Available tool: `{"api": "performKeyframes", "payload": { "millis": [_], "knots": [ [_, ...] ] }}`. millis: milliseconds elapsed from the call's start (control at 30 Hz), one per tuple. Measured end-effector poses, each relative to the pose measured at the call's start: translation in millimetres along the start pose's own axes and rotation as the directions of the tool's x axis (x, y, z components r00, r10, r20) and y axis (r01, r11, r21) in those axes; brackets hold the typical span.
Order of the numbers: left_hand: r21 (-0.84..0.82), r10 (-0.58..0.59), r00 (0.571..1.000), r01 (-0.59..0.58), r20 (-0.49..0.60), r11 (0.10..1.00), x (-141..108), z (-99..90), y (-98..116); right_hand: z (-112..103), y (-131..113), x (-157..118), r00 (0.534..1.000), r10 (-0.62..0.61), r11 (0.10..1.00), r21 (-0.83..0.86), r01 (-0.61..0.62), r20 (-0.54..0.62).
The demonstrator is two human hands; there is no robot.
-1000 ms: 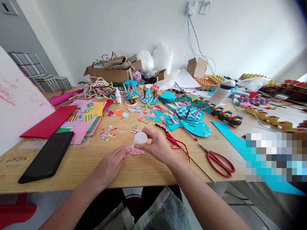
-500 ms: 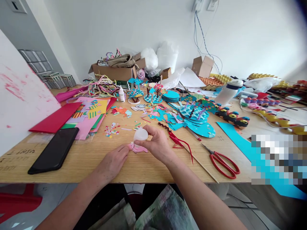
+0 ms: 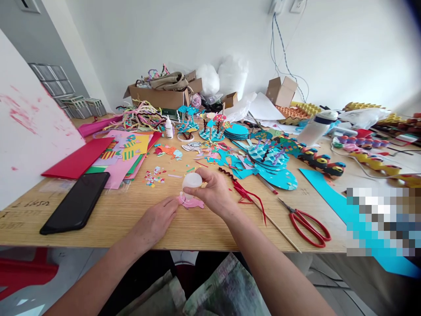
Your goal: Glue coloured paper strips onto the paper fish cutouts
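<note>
Tilted with its round base toward me, a white glue bottle [image 3: 192,181] is gripped between the thumb and fingers of my right hand [image 3: 215,194]. Its lower end points down at a pink paper fish cutout [image 3: 196,203] lying on the table; the tip is hard to make out. My left hand [image 3: 154,223] pins the cutout's left end with its fingertips pressed together. Small colourful paper scraps [image 3: 154,176] lie just beyond the hands. To the right are red pipe cleaners [image 3: 247,193] and a thin wooden stick [image 3: 279,232].
Red-handled scissors [image 3: 309,226] lie at the right near a blue paper strip [image 3: 324,195]. A black phone [image 3: 75,202] and coloured paper sheets [image 3: 79,159] are on the left. Farther back stand another glue bottle [image 3: 169,128], blue paper crafts [image 3: 268,153] and a cardboard box [image 3: 158,96].
My view has shifted slightly. Both hands keep their places on the cutout and bottle, with the bottle moved only a little.
</note>
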State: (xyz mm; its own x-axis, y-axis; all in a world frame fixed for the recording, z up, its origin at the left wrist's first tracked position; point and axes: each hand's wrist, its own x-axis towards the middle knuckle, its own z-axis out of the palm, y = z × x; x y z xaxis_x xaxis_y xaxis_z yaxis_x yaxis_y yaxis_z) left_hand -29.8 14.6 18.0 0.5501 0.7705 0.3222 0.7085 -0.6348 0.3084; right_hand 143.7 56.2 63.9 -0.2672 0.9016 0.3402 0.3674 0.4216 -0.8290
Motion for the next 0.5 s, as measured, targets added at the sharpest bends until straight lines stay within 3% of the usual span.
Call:
{"api": "performKeyframes", "payload": {
  "millis": [500],
  "knots": [
    [0.003,0.009,1.0,-0.009,0.0,1.0,-0.1,-0.4,-1.0,-8.3,4.5,-6.8,0.995,0.05,0.998,0.031,-0.053,0.082]
  ]
}}
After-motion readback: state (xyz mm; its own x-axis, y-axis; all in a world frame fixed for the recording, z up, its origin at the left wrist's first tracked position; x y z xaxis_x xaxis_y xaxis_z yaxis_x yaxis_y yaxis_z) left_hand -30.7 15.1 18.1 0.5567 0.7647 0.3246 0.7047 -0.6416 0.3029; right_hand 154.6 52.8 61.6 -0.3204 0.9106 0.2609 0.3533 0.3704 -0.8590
